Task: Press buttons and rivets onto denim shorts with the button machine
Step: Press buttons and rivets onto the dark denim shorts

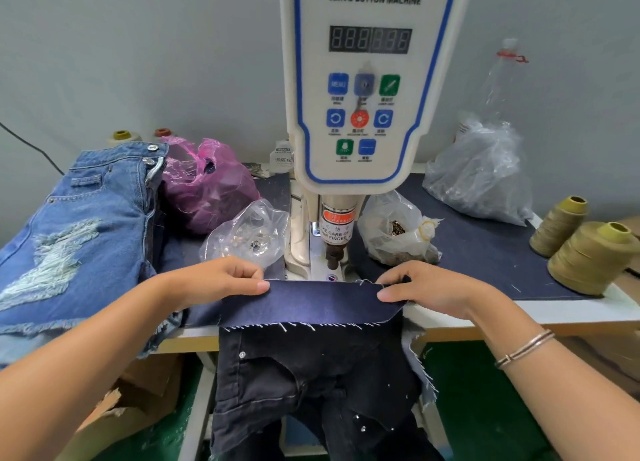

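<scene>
Both hands, left hand (pixel 221 280) and right hand (pixel 426 287), pinch the dark denim shorts (pixel 311 304) taut before the button machine (pixel 367 89); next, slide fabric under its punch (pixel 334 252)

A plain pale grey wall (pixel 138 44) is filling the whole background, evenly lit and casting soft shadows near the corner on the left, where a thin black cable (pixel 31 145) is running down across it. The surface (pixel 571 313) is showing a white top with a light wooden front edge, and a dark blue cloth cover (pixel 485 252) is lying over most of it. Below, a green floor (pixel 485 408) is showing, with brown cardboard (pixel 138 384) lying at lower left.
</scene>
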Demonstrator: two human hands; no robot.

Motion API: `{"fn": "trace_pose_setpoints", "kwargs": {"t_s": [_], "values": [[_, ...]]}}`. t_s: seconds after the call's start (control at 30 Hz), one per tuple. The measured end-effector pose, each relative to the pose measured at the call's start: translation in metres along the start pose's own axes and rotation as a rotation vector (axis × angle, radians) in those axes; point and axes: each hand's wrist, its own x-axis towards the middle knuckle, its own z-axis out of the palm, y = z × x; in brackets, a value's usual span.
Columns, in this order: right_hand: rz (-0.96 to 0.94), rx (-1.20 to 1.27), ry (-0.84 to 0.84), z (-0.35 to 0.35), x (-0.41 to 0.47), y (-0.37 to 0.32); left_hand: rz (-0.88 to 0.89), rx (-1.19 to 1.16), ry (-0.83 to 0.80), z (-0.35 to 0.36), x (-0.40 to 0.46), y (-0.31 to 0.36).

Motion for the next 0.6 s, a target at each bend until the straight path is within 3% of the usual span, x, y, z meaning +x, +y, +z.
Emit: {"fn": "trace_pose_setpoints", "kwargs": {"t_s": [0.2, 0.33, 0.47, 0.6], "values": [[-0.141, 0.398, 0.186, 0.026, 0.024, 0.002, -0.008, -0.061, 0.082, -0.016, -0.008, -0.004], [-0.212, 0.573, 0.206, 0.042, 0.037, 0.004, 0.000, -0.083, 0.165, -0.016, -0.009, -0.004], [-0.289, 0.493, 0.289, 0.045, 0.042, 0.004, 0.129, -0.526, 0.275, 0.001, -0.008, -0.013], [-0.274, 0.296, 0.351, 0.038, 0.046, -0.001, 0.091, -0.617, 0.275, 0.020, -0.003, -0.019]]}}
